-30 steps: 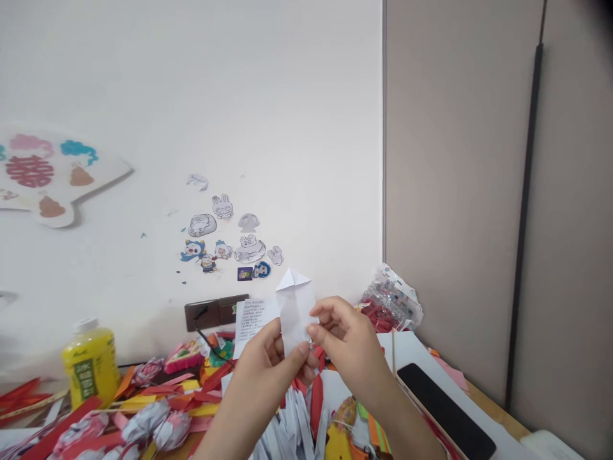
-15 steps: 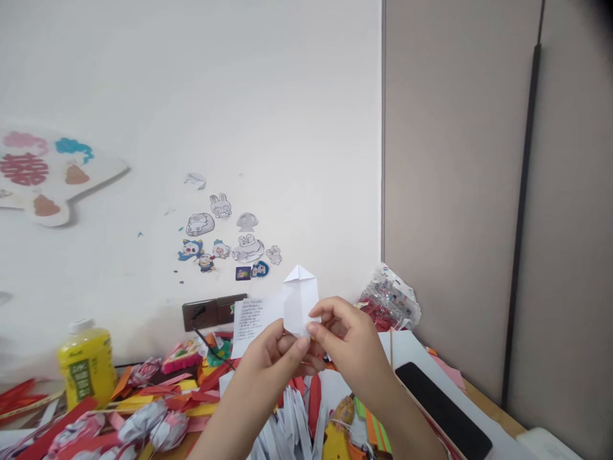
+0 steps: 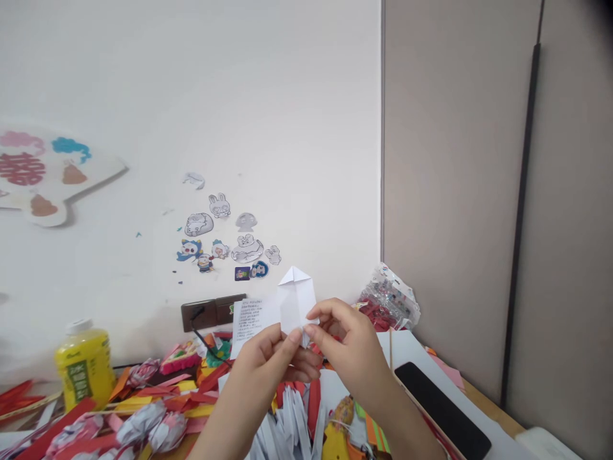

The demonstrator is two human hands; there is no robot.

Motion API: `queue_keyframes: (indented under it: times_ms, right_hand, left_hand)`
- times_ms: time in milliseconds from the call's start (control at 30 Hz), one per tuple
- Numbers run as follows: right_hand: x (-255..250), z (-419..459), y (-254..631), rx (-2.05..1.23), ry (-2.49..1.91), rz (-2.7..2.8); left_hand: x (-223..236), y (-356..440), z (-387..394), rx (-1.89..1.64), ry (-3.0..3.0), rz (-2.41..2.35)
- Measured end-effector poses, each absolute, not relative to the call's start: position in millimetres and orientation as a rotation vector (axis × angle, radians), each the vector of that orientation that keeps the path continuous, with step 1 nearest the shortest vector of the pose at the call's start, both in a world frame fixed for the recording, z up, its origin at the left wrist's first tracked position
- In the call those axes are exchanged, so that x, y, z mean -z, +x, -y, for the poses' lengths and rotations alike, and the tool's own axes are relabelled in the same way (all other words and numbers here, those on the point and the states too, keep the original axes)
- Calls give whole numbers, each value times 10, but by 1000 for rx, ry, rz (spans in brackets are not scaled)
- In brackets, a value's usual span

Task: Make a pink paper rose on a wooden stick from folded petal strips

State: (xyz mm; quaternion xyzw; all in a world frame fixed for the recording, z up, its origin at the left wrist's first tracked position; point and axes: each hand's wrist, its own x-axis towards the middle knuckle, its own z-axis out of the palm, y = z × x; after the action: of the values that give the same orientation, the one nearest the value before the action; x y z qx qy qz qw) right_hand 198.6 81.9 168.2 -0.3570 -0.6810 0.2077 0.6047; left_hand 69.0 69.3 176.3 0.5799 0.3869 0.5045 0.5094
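Head view shows the folded white paper (image 3: 297, 300) upright above the cluttered bench (image 3: 498, 418), pinched in the left hand's grip (image 3: 286, 348) at its lower edge and the right hand's grip (image 3: 320, 324) at its lower right side. Beyond the left grip stands a written sheet (image 3: 246, 319); right of the right grip lies a black phone (image 3: 443, 409).

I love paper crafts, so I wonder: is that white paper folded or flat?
Folded: the white paper has a pointed, flapped top and a lengthwise crease.
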Motion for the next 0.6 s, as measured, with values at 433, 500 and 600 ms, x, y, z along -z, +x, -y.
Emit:
queue_keyframes:
  times_ms: [433,500,600]
  right_hand:
    - [-1685,-786,2010,-545,-805,1591]
    - [-1691,-779,1998,-520,-809,1570]
    - [-1689,-778,1977,-504,-819,1527]
  left_hand:
    - [-1675,674,-704,-1337,1491,-951]
    - [-1679,688,-698,-1360,1480,-951]
    - [-1679,722,-708,-1361,1465,-946]
